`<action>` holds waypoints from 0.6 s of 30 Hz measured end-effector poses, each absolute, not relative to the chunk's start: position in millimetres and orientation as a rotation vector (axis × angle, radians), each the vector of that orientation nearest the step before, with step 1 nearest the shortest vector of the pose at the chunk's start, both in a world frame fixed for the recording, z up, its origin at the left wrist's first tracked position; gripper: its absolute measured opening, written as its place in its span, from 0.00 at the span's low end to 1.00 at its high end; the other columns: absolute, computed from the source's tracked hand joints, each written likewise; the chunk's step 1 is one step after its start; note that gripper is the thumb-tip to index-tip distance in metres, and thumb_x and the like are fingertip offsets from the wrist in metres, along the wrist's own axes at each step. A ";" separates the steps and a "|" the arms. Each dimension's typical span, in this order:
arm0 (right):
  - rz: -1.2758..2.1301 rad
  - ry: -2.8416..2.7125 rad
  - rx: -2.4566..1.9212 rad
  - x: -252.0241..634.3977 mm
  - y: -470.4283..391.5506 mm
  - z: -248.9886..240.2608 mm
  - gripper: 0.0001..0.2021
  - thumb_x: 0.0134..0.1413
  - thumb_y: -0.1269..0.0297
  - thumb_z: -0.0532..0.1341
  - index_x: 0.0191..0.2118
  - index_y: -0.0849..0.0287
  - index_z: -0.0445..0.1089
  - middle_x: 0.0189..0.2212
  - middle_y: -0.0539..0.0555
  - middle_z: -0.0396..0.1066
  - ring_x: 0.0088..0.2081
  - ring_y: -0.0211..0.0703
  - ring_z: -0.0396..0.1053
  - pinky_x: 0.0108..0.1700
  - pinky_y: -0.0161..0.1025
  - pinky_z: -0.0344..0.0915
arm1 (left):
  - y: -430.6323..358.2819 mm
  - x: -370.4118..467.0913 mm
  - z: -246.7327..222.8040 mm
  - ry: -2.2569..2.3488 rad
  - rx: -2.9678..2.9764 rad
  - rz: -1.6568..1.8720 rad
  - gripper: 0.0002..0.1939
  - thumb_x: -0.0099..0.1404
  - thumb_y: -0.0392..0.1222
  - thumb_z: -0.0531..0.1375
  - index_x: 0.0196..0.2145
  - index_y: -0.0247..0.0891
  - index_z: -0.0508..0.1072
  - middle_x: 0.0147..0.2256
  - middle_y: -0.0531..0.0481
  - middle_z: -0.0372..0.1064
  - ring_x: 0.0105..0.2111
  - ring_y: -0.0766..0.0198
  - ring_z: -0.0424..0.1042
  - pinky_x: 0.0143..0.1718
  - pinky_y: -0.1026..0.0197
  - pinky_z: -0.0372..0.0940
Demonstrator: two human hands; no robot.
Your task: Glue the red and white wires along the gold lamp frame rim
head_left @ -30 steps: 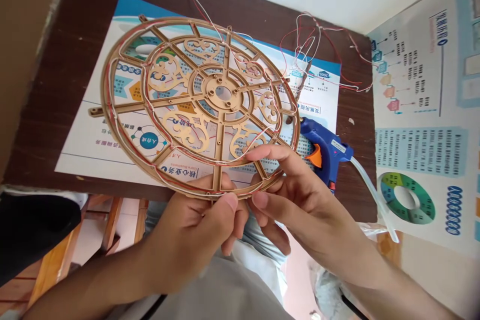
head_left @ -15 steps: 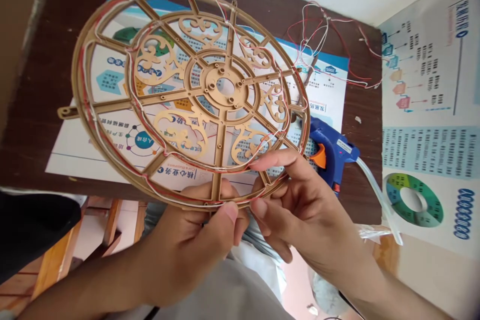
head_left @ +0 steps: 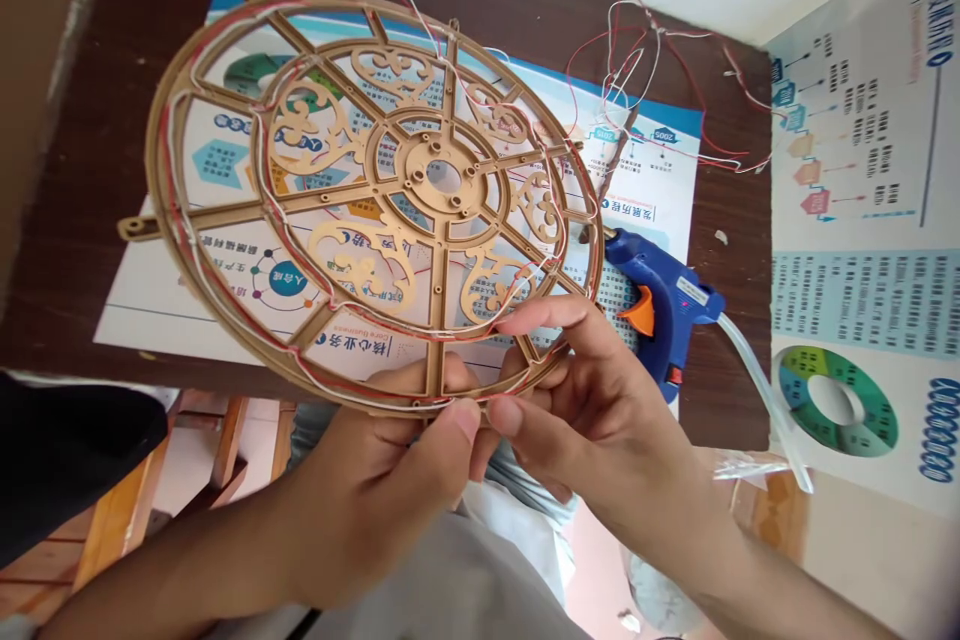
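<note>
A round gold openwork frame (head_left: 437, 295), with spokes, concentric rings and scrollwork, is tilted over the table edge. Red and white wires (head_left: 259, 155) run along its inner and outer rings. My left hand (head_left: 397, 465) grips the near rim, thumb on top beside the wires and fingers underneath. Just to the right, my right hand (head_left: 600, 400) closes round the same rim, its thumb near my left thumb. Its index finger reaches over to the wire on the inner ring. Some fingertips of both hands are hidden behind the frame.
A blue glue gun (head_left: 660, 310) with a clear glue stick (head_left: 765, 405) lies right of the frame. Loose red and white wires (head_left: 637, 70) tangle at the back. A printed sheet (head_left: 135, 310) covers part of the dark table (head_left: 67, 320). Another printed poster (head_left: 885, 220) stands at the right.
The frame has tilted slightly, its right side shifting left and its far rim lowering in view. My right thumb has moved left along the rim towards my left thumb.
</note>
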State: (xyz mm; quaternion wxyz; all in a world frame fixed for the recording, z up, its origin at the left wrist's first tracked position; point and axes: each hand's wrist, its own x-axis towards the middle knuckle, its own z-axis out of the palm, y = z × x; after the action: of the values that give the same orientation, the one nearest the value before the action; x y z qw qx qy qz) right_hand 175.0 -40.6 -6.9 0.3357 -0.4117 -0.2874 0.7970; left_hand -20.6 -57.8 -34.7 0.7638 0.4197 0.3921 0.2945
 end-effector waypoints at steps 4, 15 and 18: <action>2.084 -0.684 -1.020 179.6 -45.1 -5.2 0.20 0.73 0.59 0.72 0.61 0.43 0.64 0.34 0.47 0.85 0.26 0.40 0.82 0.24 0.31 0.64 | -55.3 -17.7 -33.8 0.808 0.831 0.661 0.23 0.85 0.56 0.52 0.33 0.42 0.68 0.29 0.53 0.65 0.29 0.63 0.61 0.35 0.58 0.64; 1.768 -0.741 -1.043 199.5 -106.4 -24.6 0.11 0.73 0.60 0.67 0.34 0.51 0.75 0.25 0.45 0.61 0.27 0.36 0.57 0.30 0.34 0.58 | -51.5 -18.3 -31.5 0.841 0.850 0.647 0.28 0.85 0.57 0.50 0.28 0.42 0.65 0.26 0.55 0.60 0.27 0.64 0.57 0.34 0.56 0.57; 1.816 -0.713 -1.048 193.8 -112.9 -32.2 0.16 0.71 0.58 0.67 0.29 0.53 0.70 0.24 0.45 0.56 0.27 0.36 0.54 0.31 0.34 0.56 | -51.1 -16.7 -29.7 0.854 0.841 0.670 0.27 0.84 0.57 0.52 0.28 0.42 0.65 0.26 0.55 0.60 0.26 0.65 0.58 0.34 0.56 0.56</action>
State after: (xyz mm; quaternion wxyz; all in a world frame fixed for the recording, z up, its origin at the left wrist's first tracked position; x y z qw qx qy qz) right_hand 193.8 -112.9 -32.2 0.4471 -0.4234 -0.2878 0.7335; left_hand -16.7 -51.1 -29.7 0.7735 0.3881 0.3944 0.3091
